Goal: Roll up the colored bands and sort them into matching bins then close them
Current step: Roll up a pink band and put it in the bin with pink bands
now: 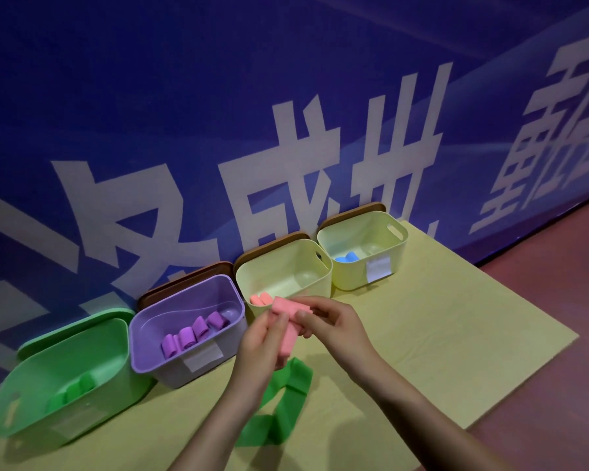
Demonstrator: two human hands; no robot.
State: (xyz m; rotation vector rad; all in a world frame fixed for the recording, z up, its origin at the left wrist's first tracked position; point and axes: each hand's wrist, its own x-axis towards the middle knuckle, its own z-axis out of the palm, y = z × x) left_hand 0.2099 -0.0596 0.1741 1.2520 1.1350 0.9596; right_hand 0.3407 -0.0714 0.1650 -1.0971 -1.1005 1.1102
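Yellow-covered desk (456, 334), blue wall behind. Frame centre: left hand (262, 338) and right hand (334, 322) both pinching pink band (288, 321). Green band (286, 402) loose below.

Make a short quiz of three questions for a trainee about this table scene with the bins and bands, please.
1. True or false: the green band on the table is already rolled.
2. Which bin holds purple rolls? A green bin, B purple bin, C far yellow bin
3. What do the left hand and right hand hold?

Key: 1 false; 2 B; 3 the pink band.
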